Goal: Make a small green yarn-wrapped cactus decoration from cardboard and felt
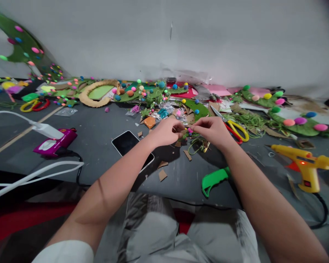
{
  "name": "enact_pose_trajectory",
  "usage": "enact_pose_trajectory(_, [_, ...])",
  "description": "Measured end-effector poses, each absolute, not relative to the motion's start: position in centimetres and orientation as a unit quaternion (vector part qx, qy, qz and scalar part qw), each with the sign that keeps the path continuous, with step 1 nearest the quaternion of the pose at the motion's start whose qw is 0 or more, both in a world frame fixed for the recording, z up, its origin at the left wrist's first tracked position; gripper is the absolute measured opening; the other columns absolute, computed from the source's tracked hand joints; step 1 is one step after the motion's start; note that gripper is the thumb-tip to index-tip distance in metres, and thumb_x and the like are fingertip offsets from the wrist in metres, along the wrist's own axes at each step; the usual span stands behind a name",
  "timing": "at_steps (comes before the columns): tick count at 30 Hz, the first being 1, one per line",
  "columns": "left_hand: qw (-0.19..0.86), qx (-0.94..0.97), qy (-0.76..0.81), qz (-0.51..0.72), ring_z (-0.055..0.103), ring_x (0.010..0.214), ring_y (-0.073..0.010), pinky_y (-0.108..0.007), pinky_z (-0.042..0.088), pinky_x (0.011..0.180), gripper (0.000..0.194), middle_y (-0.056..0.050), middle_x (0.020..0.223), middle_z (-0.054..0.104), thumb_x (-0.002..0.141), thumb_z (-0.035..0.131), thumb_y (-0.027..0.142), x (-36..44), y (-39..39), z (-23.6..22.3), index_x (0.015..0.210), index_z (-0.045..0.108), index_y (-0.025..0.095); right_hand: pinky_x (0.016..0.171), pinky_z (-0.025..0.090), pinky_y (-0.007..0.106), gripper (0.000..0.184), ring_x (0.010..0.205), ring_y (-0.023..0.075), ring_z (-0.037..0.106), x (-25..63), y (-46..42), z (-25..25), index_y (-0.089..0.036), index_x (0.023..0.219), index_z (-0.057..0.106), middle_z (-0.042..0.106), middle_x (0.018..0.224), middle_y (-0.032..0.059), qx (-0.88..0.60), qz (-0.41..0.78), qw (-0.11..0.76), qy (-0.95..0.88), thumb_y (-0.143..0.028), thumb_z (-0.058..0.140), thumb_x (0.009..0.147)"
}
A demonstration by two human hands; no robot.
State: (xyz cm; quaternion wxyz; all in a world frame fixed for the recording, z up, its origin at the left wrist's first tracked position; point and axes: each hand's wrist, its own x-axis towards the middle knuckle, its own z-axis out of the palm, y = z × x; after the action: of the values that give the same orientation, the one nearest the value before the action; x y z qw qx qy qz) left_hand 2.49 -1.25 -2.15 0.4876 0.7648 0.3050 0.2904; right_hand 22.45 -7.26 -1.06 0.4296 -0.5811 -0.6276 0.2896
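Note:
Between my fingertips, over the middle of the dark table, is a small green piece with tiny pom-poms [190,133]. My left hand [166,131] is closed in a pinch at its left edge. Thumb and finger of my right hand [212,131] pinch at a tiny pink pom-pom [190,129] on its upper right. Under my hands lie a loop of green string [195,147] and cardboard scraps [187,155]. A smartphone [127,143] rests partly beneath my left forearm. Scissors with yellow and red handles [239,130] lie just beyond my right hand.
A yellow hot glue gun [304,160] with a lit red light stands at the right. Near my right forearm is a green-handled tool [214,179]. At left sits a magenta power strip [55,142] with white cables. Pom-pom-covered green pieces [150,95] and a ring [91,95] line the wall.

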Motion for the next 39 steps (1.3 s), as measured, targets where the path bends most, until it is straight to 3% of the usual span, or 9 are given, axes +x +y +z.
enact_pose_trajectory(3, [0.400,0.780,0.351,0.330,0.061,0.068,-0.0185,-0.034,0.049,0.070,0.015,-0.006,0.074,0.071,0.069,0.075,0.010,2.7,-1.0,-2.7,0.081,0.075,0.019,0.048,0.036,0.026,0.016,0.051,0.0108,0.048,21.7,-7.6,-0.7,-0.015,0.066,0.072,0.061,0.056,0.0008,-0.573,0.292,0.434,-0.631,-0.029,0.075,0.074])
enact_pose_trajectory(9, [0.382,0.734,0.407,0.388,0.061,0.074,-0.0180,-0.037,0.051,0.078,0.014,-0.008,0.086,0.071,0.073,0.074,0.011,2.6,-0.9,-2.0,0.086,0.072,0.016,0.053,0.038,0.027,0.015,0.058,0.0121,0.051,20.6,-8.3,-0.7,-0.016,0.077,0.074,0.066,0.066,0.0016,-0.516,0.294,0.412,-0.692,-0.031,0.071,0.080])
enact_pose_trajectory(20, [0.595,0.564,0.334,0.465,0.066,0.079,-0.0156,-0.037,0.059,0.079,0.016,-0.006,0.092,0.071,0.073,0.076,0.010,3.0,-1.0,-1.4,0.088,0.070,0.013,0.058,0.039,0.027,0.012,0.064,0.0134,0.054,21.0,-8.1,-1.1,-0.018,0.083,0.076,0.068,0.075,0.0018,-0.500,0.243,0.378,-0.740,-0.027,0.067,0.083])
enact_pose_trajectory(27, [0.674,0.611,0.252,0.332,0.064,0.073,-0.0122,-0.030,0.055,0.070,0.023,-0.003,0.085,0.068,0.072,0.076,0.011,2.2,-1.2,-0.6,0.094,0.069,0.014,0.063,0.041,0.027,0.014,0.069,0.0149,0.058,22.2,-7.7,-0.9,-0.015,0.079,0.075,0.069,0.074,0.0028,-0.496,0.268,0.343,-0.751,-0.024,0.064,0.081])
enact_pose_trajectory(29, [0.650,0.669,0.244,0.264,0.063,0.071,-0.0125,-0.030,0.053,0.069,0.023,-0.003,0.083,0.068,0.073,0.075,0.012,2.0,-1.3,-0.6,0.095,0.070,0.013,0.062,0.040,0.027,0.015,0.068,0.0142,0.057,22.4,-7.7,-0.9,-0.015,0.079,0.076,0.068,0.073,0.0024,-0.498,0.251,0.338,-0.758,-0.022,0.062,0.080])
enact_pose_trajectory(32, [0.529,0.775,0.279,0.203,0.062,0.067,-0.0137,-0.030,0.050,0.065,0.020,-0.005,0.081,0.069,0.074,0.073,0.014,2.0,-1.5,-0.6,0.094,0.072,0.013,0.058,0.038,0.027,0.016,0.062,0.0129,0.054,22.4,-7.8,-0.8,-0.015,0.079,0.077,0.067,0.069,0.0023,-0.537,0.221,0.345,-0.738,-0.021,0.062,0.078])
enact_pose_trajectory(35, [0.396,0.835,0.321,0.207,0.063,0.070,-0.0158,-0.030,0.049,0.064,0.017,-0.006,0.082,0.071,0.074,0.072,0.014,2.3,-1.7,-0.8,0.091,0.073,0.013,0.056,0.037,0.027,0.013,0.060,0.0134,0.053,21.9,-8.1,-0.6,-0.014,0.073,0.076,0.065,0.062,0.0026,-0.576,0.226,0.351,-0.703,-0.022,0.065,0.075])
enact_pose_trajectory(39, [0.355,0.821,0.360,0.264,0.064,0.073,-0.0167,-0.031,0.051,0.067,0.017,-0.007,0.084,0.072,0.075,0.072,0.015,2.7,-1.6,-1.5,0.092,0.072,0.014,0.053,0.035,0.026,0.012,0.056,0.0117,0.049,21.1,-8.2,-0.6,-0.014,0.070,0.072,0.061,0.058,0.0009,-0.572,0.257,0.373,-0.684,-0.023,0.067,0.075])
